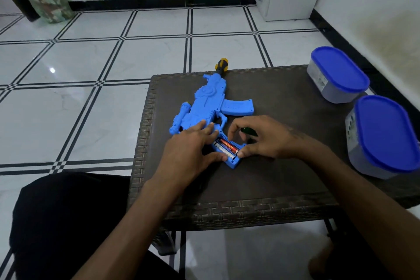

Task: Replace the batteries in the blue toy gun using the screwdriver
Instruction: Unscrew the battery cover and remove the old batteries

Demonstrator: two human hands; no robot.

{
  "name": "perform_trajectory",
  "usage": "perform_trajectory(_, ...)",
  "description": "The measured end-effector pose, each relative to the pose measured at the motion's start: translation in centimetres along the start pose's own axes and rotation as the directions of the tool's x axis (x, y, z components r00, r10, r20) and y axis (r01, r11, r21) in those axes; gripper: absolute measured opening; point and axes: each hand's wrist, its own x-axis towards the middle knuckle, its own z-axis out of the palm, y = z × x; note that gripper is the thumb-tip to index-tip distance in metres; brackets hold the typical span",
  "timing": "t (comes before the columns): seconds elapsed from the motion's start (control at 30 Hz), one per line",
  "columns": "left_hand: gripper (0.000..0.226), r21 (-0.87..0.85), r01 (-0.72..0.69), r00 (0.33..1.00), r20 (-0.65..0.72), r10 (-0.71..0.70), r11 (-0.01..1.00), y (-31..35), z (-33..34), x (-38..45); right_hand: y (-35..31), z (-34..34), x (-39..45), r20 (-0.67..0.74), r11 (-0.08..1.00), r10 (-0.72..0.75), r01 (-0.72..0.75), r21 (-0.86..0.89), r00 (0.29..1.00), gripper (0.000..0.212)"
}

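1. Head view: blue toy gun (211, 107) lying flat on dark woven tabletop (284, 179), muzzle with yellow-and-black tip pointing away from both hands, grip end nearest them.
2. Battery compartment (227, 149) in the grip uncovered, sitting directly between the two hands; batteries (228, 146) with red-and-black wrap and a silver end visible inside.
3. Left hand (191, 150) laid palm-down over the rear of the gun, fingers spread and stretched forward across the blue body, thumb pressed against the near left edge of the compartment. Not closed around anything; bracing rather than gripping.
4. Right hand (261, 138) arched over the compartment's right side, fingers curled downward, index fingertip reaching to the far end of the batteries, thumb set against the near right corner of the blue housing. Loosely cupped, part-open; whether any battery is actually pinched cannot be told.
5. Small dark green object (248, 130) showing just under the right hand's curled fingers, mostly hidden; identity unclear.
6. Two grey containers with blue lids (338, 70) (384, 134) standing well to the right of the right hand, at the tabletop's right edge.
7. White tiled floor (91, 63) with black lines beyond and to the left of the left hand.
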Motion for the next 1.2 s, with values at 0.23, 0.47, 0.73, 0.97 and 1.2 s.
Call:
perform_trajectory(0.23, 0.070, 0.036, -0.014, 1.000, -0.001, 0.015, 0.999, 0.2, -0.1, 0.0, 0.4, 0.4, 0.3, -0.031, 0.995, 0.021, -0.018, 0.094, 0.999, 0.033)
perform_trajectory(0.47, 0.068, 0.038, -0.017, 1.000, -0.011, 0.018, 0.999, 0.4, -0.2, -0.1, 1.4, 1.5, -0.6, -0.134, 0.996, -0.082, 0.084, 0.013, 0.988, 0.021)
perform_trajectory(0.73, 0.068, 0.016, -0.014, 0.999, -0.030, 0.015, 1.000, 0.5, -0.1, -0.3, 0.4, 1.9, -0.8, -0.296, 0.990, -0.142, 0.134, -0.045, 0.945, 0.015)
perform_trajectory(0.97, 0.067, -0.005, -0.007, 1.000, -0.027, 0.007, 1.000, 0.6, -0.3, -0.3, -1.4, 1.9, -1.9, -0.351, 0.989, -0.107, 0.064, -0.134, 0.930, 0.017)
perform_trajectory(1.2, 0.068, -0.032, 0.019, 1.000, -0.003, -0.019, 0.999, 0.5, -0.4, -0.3, 3.1, -1.2, -4.8, -0.602, 0.948, 0.223, -0.314, -0.050, 0.767, 0.016)
